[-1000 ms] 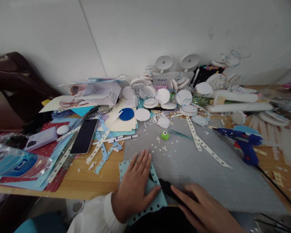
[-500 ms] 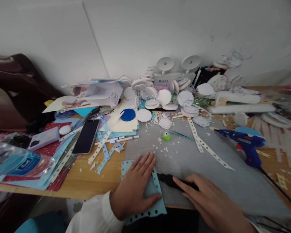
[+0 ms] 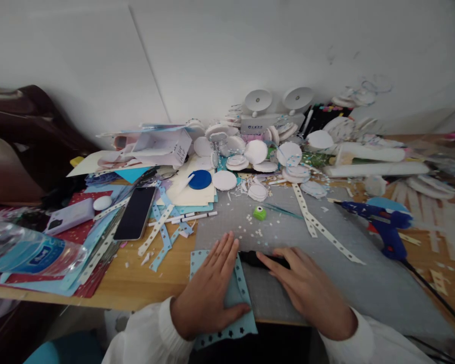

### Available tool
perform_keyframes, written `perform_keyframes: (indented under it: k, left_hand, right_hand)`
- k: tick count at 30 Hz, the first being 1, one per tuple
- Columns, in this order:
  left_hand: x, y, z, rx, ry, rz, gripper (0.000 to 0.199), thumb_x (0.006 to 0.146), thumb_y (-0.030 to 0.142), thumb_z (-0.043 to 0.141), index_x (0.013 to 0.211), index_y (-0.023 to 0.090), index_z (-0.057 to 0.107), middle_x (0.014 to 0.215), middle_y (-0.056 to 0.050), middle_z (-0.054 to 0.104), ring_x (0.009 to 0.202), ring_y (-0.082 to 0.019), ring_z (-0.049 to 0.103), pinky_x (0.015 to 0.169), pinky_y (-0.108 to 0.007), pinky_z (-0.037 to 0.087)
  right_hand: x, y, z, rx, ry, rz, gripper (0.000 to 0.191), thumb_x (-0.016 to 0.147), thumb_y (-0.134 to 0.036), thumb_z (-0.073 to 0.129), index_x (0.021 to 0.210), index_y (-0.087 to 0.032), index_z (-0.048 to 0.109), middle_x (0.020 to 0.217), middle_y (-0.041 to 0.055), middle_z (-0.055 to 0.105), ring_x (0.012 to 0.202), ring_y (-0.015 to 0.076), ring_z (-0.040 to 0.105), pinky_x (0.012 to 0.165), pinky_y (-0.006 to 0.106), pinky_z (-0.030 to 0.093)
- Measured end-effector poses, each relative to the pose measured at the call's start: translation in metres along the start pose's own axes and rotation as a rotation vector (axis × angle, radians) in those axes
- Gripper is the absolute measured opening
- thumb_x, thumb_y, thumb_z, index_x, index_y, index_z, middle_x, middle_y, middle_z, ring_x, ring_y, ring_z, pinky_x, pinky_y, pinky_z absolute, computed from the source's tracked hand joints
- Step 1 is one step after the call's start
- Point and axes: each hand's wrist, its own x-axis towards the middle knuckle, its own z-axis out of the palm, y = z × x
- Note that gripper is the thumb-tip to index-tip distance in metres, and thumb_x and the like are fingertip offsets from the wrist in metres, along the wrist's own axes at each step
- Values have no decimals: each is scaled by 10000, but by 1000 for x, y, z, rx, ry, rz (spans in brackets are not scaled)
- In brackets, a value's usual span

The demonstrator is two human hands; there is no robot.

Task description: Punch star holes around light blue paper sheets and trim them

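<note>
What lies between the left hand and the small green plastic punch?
In the head view, tiny pale paper bits lie between left hand and punch, on the grey mat.

light dim, diffuse | shadows soft | left-edge bottle (image 3: 41,255) stretched | top-right corner dark

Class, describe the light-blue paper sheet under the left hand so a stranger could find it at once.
Find the large grey mat on the wooden table. At its near left corner, under the left hand, lies a light-blue paper sheet. Broad, with dark stars along its edges, it differs from the narrow light-blue paper strips beyond.
</note>
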Motion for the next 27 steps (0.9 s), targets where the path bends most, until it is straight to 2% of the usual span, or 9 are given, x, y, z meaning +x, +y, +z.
perform_keyframes:
  k: [7,11,16,17,19,22,25,27]
  left_hand:
    - [-3,-8,7,134,85,-84,1156,674,775,478,1468,35,81,1532,-218,63,1407,-379,50,1127,-543,149]
    - [-3,-9,8,167,76,-77,1143,685,802,418,1464,23,110,1529,-223,80,1407,-377,65,1132,-525,121]
    - [-3,-8,7,182,116,-56,1138,691,780,452,1471,45,70,1529,-224,78,1404,-392,54,1116,-560,110]
    - [-4,-8,6,188,114,-24,1075,716,742,476,1474,81,98,1533,-207,86,1404,-393,62,1110,-572,108]
    - [-4,-6,2,186,67,107,821,815,594,499,1458,171,214,1536,-148,156,1406,-355,128,1114,-557,121]
    - [-3,-4,-1,126,-5,283,474,909,404,462,1340,213,423,1453,-85,393,1351,-263,326,1116,-469,220]
    - [-1,-3,0,59,70,234,261,906,329,500,1113,195,583,1211,-78,616,1185,-251,505,1010,-428,381]
    - [-2,-3,3,10,161,189,145,907,254,500,972,195,615,1031,-70,671,1050,-236,573,913,-400,447]
  right_hand:
    - [-15,9,-4,23,-32,26,499,867,-57,396,1320,-240,502,1054,116,572,915,226,556,767,395,528]
    - [-8,4,6,19,-23,45,501,867,-46,398,1331,-213,490,1060,131,557,928,242,548,775,419,518]
    - [-1,4,11,13,63,103,422,926,-154,411,1338,-212,482,1066,128,547,957,246,542,818,420,495]
    - [-4,7,9,11,93,127,408,936,-186,409,1337,-212,482,1066,126,548,959,244,544,826,414,489]
    - [-14,16,3,-16,170,188,389,948,-248,404,1322,-193,497,1061,132,554,958,250,550,835,416,474]
    - [-32,35,-8,-125,246,290,391,942,-319,421,1273,-148,539,1045,147,580,916,274,559,816,439,458]
    - [-45,50,-14,-229,230,322,345,937,-308,421,1191,-151,593,1014,130,623,886,285,563,804,454,442]
    - [-49,49,-15,-251,237,337,323,933,-283,417,1169,-161,601,1030,128,627,904,293,563,799,461,431]
